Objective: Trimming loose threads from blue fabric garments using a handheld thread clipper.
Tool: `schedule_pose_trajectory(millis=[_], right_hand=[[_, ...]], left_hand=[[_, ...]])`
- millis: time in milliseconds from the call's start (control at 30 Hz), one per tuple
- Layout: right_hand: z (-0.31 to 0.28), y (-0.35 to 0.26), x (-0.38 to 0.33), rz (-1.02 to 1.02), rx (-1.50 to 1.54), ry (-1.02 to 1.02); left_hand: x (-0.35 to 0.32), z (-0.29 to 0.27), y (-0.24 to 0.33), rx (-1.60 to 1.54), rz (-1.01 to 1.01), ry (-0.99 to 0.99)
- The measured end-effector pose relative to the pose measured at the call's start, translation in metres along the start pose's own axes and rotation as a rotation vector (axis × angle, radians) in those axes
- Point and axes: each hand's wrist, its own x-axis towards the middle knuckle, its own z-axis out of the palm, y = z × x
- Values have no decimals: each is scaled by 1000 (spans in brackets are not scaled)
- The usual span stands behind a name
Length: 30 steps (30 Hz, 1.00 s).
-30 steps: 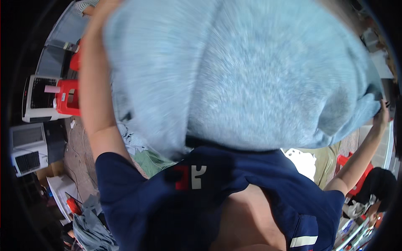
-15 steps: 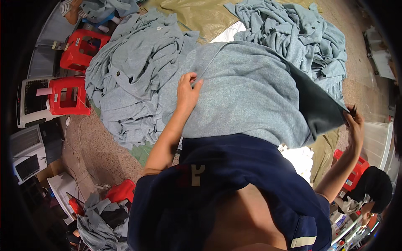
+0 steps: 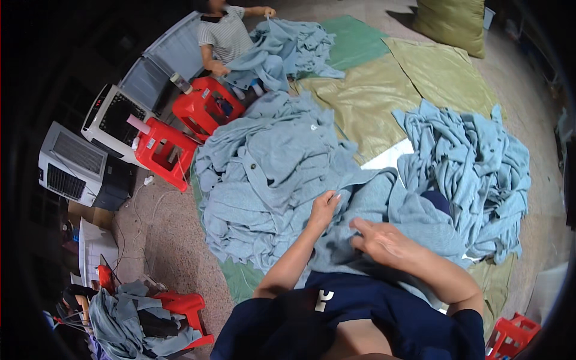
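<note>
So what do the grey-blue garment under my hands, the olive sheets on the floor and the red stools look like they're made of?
Grey-blue garment: soft knit or fleece-like fabric, matte and slightly fuzzy, draping in loose folds under the left hand and right hand. Olive sheets: probably coated or plastic tarpaulin, given the faint sheen and stiff creases. Red stools: moulded plastic, glossy, with slotted tops.
</note>
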Motion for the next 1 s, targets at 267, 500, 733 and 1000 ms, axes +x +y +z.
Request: schedule_pose_trajectory(millis=[267, 500, 733, 1000], right_hand=[[3, 42, 26, 97, 222, 49], [23, 66, 4, 63, 477, 25], [-14, 95, -20, 214, 296, 452], [-4, 104, -35, 451, 356, 531]], left_hand=[[-32, -60, 89, -31, 104, -502], [-37, -43, 91, -310, -18, -578], [-21, -62, 98, -278, -80, -472], [-12, -49, 92, -301, -201, -575]])
